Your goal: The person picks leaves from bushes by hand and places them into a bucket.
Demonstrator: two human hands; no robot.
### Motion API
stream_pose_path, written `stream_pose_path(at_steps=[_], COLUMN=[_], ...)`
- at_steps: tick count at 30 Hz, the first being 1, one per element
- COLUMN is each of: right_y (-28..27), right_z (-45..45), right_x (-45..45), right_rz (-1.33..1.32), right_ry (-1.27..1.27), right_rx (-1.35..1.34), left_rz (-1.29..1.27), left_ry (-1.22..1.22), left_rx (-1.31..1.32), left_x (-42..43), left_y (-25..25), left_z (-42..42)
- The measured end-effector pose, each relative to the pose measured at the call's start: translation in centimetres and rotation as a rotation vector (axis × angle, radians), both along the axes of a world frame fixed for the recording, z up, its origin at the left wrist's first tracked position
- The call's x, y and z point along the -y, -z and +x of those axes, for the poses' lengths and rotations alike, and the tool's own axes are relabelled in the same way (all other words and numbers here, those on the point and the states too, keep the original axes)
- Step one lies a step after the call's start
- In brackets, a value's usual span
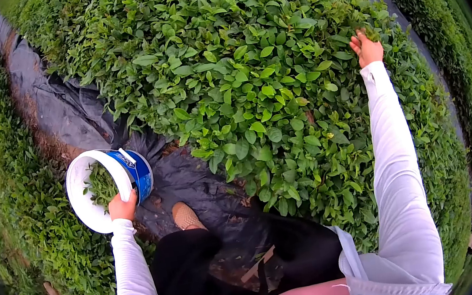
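My left hand [123, 206] is closed on the rim of a white bucket [76, 193] with a blue label. The bucket tilts toward me, and loose picked green shoots [101, 183] lie inside it. Far out to the right, my right hand [368, 50] reaches over the top of a dense leafy bush [263, 82]. Its fingers are curled around a small bunch of green shoots [371, 34]; part of the grip is hidden by leaves. Both arms wear long white sleeves.
Black plastic sheeting [69, 111] covers the ground between rows, with brown soil showing at its edge. My shoe [186, 216] stands on it. Another hedge row [30, 196] runs along the left, and one more [428, 3] lies beyond the bush at right.
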State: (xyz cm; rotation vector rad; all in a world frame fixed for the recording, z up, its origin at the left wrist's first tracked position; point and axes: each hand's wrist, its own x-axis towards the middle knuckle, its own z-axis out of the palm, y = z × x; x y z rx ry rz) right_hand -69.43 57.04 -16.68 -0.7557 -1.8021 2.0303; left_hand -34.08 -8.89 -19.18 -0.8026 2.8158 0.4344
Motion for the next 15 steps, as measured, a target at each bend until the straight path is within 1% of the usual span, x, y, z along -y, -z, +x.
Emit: stream_pose_path(at_steps=[2, 4, 5, 6, 7, 8, 9, 11, 12, 15], right_y=[1.1, 2.6, 3.4, 4.3, 4.8, 5.8, 4.0, 3.4, 2.8, -0.2], right_z=[-2.5, -3.3, -2.8, -2.6, -1.7, -0.9, 1.8, 5.0, 5.9, 6.2], right_x=[-0.3, -0.4, -0.7, -1.0, -0.9, -1.7, 0.0, 0.2, 0.1, 1.7], right_rz=[0.241, 0.383, 0.49, 0.456, 0.191, -0.051, -0.178, -0.409, -0.391, -0.252], right_ry=[-0.059, -0.162, -0.179, -0.114, -0.038, -0.079, -0.22, -0.335, -0.338, -0.211], right_rx=[0.068, 0.261, 0.291, 0.325, 0.303, 0.355, 0.435, 0.335, 0.33, 0.126], left_rz=[0.025, 0.02, 0.018, 0.007, -0.003, -0.012, -0.006, -0.002, -0.011, 0.004], left_ry=[0.004, 0.005, 0.003, 0.007, 0.008, 0.007, 0.005, 0.003, -0.008, -0.021], left_rx=[-0.014, -0.005, -0.003, 0.008, 0.017, 0.025, 0.016, 0.009, 0.014, 0.02], left_x=[0.1, 0.1, 0.1, 0.0, -0.1, -0.2, -0.2, 0.1, 0.2, -0.3], left_y=[0.2, 0.2, 0.1, 0.0, -0.3, -0.4, -0.2, -0.1, 0.0, -0.2], left_z=[0.0, 0.0, 0.0, -0.1, -0.1, -0.2, -0.2, 0.0, 0.1, -0.2])
